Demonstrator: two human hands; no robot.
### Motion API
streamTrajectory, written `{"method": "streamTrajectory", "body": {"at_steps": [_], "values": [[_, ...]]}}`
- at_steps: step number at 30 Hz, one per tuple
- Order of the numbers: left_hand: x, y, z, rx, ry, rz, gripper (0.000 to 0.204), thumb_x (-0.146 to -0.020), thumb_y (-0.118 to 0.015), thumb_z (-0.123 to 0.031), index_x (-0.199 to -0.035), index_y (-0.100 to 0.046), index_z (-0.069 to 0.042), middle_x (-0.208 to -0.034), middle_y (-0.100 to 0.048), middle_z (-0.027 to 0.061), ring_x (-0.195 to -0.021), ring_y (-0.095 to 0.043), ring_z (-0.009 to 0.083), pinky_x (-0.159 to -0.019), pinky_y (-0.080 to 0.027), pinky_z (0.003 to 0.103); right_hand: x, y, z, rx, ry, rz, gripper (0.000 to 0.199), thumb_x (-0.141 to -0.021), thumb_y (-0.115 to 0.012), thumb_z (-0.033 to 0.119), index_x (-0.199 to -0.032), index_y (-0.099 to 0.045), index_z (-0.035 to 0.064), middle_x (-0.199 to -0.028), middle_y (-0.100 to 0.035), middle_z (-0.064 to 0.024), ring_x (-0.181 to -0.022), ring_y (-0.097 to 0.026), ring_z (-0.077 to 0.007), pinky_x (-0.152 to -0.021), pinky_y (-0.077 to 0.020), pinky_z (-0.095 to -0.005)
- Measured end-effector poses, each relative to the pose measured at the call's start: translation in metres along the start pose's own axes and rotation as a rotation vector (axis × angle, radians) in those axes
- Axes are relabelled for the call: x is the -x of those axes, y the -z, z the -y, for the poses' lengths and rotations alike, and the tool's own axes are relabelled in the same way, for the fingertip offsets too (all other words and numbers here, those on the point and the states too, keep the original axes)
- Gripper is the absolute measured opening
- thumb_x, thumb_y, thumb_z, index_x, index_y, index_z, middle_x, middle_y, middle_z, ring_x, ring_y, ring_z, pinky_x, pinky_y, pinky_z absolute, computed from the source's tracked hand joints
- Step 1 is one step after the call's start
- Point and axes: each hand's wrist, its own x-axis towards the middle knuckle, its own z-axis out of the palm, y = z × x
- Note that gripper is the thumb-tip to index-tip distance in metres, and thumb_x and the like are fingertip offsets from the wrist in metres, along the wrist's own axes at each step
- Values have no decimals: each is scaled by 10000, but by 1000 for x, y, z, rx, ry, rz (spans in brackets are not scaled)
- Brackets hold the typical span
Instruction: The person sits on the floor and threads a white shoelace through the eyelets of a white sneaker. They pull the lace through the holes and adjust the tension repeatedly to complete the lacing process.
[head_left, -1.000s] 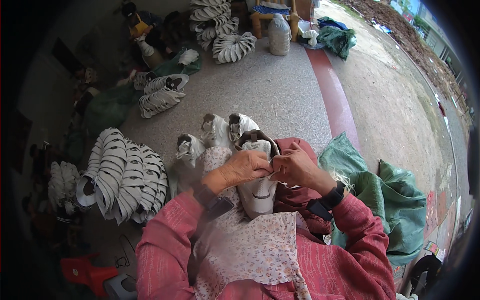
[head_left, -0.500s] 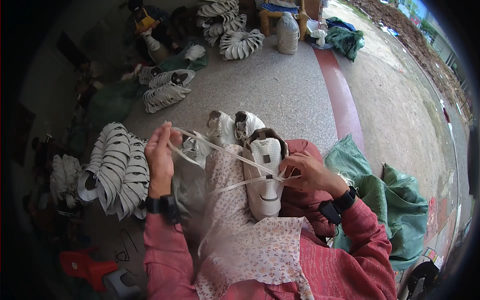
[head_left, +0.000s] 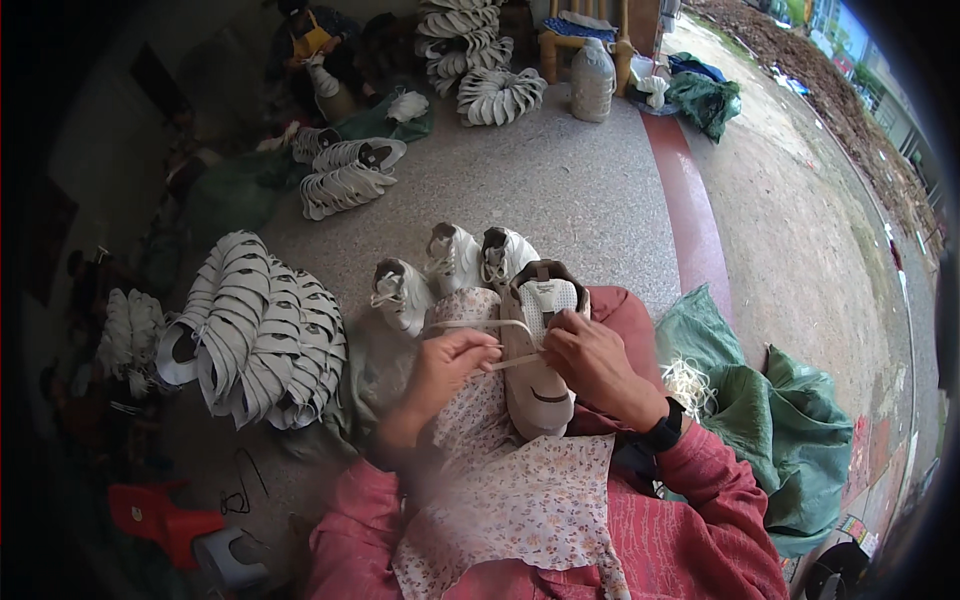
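A white and beige shoe upper with a brown collar lies across my lap, its toe toward me. A pale shoelace runs across it, with a loop standing out to the left. Just left of the shoe, my left hand pinches the lace between thumb and fingers. My right hand is over the shoe's right side, fingers bunched on the lace near the eyelets; their tips are partly hidden. Beyond my knees stand three laced white shoes, among them a left one and a middle one.
Stacked white uppers fill the floor at left, and more stacks lie farther off. Green sacks with a bundle of laces are at right. A red stool is at lower left. Another person sits at the back.
My left hand has come from far left down to the shoe's side, and the long stretched lace is now a short loop. My right hand has shifted slightly left over the shoe.
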Motion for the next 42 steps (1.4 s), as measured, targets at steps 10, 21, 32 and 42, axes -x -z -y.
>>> {"method": "streamTrajectory", "body": {"at_steps": [10,21,32,42], "values": [[-9,-20,1,-425,-233,116,137,-933,-691,-112,-980,-709,15,-790,-706,60,-728,-635,110,-687,-516,289,53,79,-13,-984,-604,-20,146,-1035,-576,155,-1017,-628,20,-801,-627,-2,-721,-590,-77,-621,-470,-231],[-6,-33,-4,-590,-246,40,176,-933,-651,-186,-888,-655,-15,-718,-658,88,-636,-647,203,-603,-500,359,132,69,-81,-1473,-651,-667,201,-1062,-504,240,-1062,-580,54,-793,-616,-35,-591,-518,-112,-539,-424,-250],[-28,-28,-43,-967,-675,65,267,-747,-804,-164,-923,-618,-88,-1054,-620,65,-1012,-638,279,-865,-493,409,138,90,-111,21,-737,-688,270,-951,-648,97,-1209,-624,21,-1057,-686,-102,-936,-663,-223,-825,-512,-323],[-62,-11,-47,-867,-498,578,365,-733,-790,-104,-1044,-602,-65,-1065,-561,87,-1031,-630,312,-833,-517,412,-3,2,-1,-377,-56,2,177,-814,-662,-34,-974,-692,34,-968,-658,-123,-960,-640,-305,-840,-501,-381]]}}
